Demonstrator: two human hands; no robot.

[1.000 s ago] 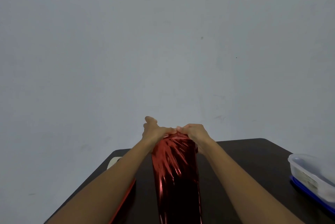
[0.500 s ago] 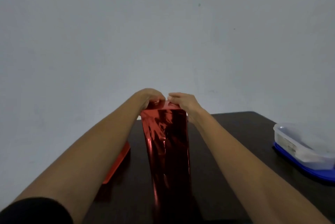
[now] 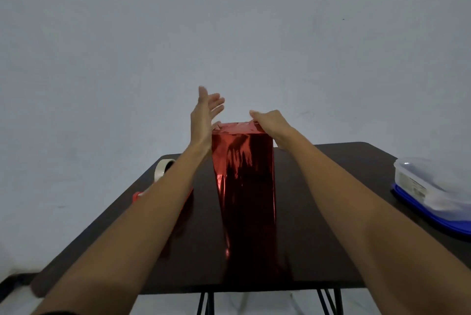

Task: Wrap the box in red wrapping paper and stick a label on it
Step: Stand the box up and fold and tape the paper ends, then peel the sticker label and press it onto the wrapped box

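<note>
A tall box wrapped in shiny red paper (image 3: pixel 244 187) stands upright in the middle of the dark table (image 3: pixel 318 251). Folded red flaps cover its top end. My left hand (image 3: pixel 205 117) is lifted beside the top left corner, fingers straight and spread, holding nothing. My right hand (image 3: pixel 269 122) rests on the top right edge, fingers curled over the folded paper there. No label is in view.
A roll of clear tape (image 3: pixel 163 168) stands at the table's left edge, with a red item (image 3: pixel 137 196) partly hidden behind my left forearm. A clear plastic container on a blue lid (image 3: pixel 430 187) sits at the right edge. A plain wall lies behind.
My left hand has let go of the paper at the top and opened, lifting up and to the left. My right hand stays on the top right edge.
</note>
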